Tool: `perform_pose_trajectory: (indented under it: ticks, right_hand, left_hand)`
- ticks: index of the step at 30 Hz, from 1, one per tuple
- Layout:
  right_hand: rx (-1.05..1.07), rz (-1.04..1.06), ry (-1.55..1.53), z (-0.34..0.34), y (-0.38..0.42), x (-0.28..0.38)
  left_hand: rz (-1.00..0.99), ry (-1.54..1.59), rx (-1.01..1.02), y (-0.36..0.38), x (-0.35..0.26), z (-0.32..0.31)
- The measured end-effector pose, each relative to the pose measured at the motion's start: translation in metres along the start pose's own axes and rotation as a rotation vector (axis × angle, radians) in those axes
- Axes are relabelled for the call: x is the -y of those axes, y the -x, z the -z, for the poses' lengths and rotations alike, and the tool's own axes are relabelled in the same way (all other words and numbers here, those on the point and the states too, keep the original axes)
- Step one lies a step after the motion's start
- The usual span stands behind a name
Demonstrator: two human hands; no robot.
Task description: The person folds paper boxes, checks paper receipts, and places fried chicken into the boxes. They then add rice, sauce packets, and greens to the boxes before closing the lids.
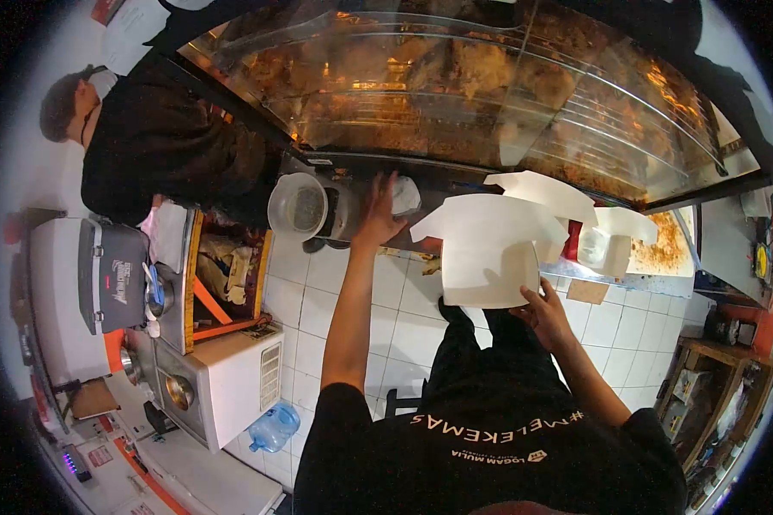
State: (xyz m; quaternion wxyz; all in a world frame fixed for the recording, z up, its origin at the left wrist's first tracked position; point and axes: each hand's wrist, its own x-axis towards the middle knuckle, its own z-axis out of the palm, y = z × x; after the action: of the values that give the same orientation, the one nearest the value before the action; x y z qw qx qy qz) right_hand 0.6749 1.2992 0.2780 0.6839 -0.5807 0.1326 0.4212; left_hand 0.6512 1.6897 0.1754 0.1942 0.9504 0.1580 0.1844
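We pinch the open carton (492, 257) by its near edge, right hand (548, 319), likely keeping flaps free. Left of carton: left hand (381, 216), fingers wide, by white bundle (407, 196); contact unclear.

- Narrow counter (442, 178): a round translucent container (297, 206) at left, open white boxes (548, 194) at right.
- White tiled floor (316, 311): a large blue water bottle (275, 427).

The bare left hand (381, 210) reaches forward, fingers spread; the bare right hand (544, 316), nearer the torso, is curled in a grip
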Motion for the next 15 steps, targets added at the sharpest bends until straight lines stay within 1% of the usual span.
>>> perform_pose_trajectory:
  ticks: [2,3,4,6,7,8,9,10,11,12,13,14,15]
  right_hand:
    - [0.022,-0.036,0.045,-0.005,-0.005,-0.003]
    - [0.055,-0.043,-0.018,-0.016,-0.009,-0.003]
    - [0.089,-0.052,-0.085,-0.028,-0.012,-0.003]
    - [0.120,-0.073,-0.118,-0.042,-0.032,-0.013]
    - [0.132,-0.091,-0.144,-0.048,-0.047,-0.025]
    - [0.143,-0.106,-0.173,-0.056,-0.058,-0.033]
    - [0.152,-0.136,-0.131,-0.069,-0.067,-0.032]
    - [0.158,-0.167,-0.091,-0.084,-0.077,-0.031]
    - [0.169,-0.119,-0.119,-0.095,-0.095,-0.044]
    - [0.178,-0.070,-0.140,-0.105,-0.117,-0.060]
    - [0.131,-0.041,-0.134,-0.120,-0.134,-0.064]
    - [0.086,-0.011,-0.123,-0.132,-0.149,-0.068]
    - [0.071,-0.013,-0.120,-0.137,-0.166,-0.078]
  left_hand:
    - [-0.043,0.227,0.319,-0.015,0.021,-0.037]
    - [0.002,0.210,0.354,-0.017,0.039,-0.060]
    - [0.004,0.207,0.364,-0.011,0.041,-0.056]
    - [-0.221,0.363,-0.009,0.004,0.039,-0.041]
    - [-0.109,0.288,-0.041,0.016,0.040,-0.032]
    - [0.128,0.306,-0.006,0.031,0.042,-0.020]
    - [0.327,0.196,0.024,0.047,0.039,0.006]
    - [0.445,0.212,-0.062,0.073,0.047,0.018]
    - [0.454,0.145,0.045,0.098,0.058,0.039]
    - [0.688,0.321,-0.098,0.112,0.033,0.065]
    - [0.818,0.290,-0.035,0.124,0.021,0.088]
    - [0.847,0.291,-0.049,0.141,0.015,0.099]
    - [0.920,0.402,-0.072,0.148,0.000,0.110]
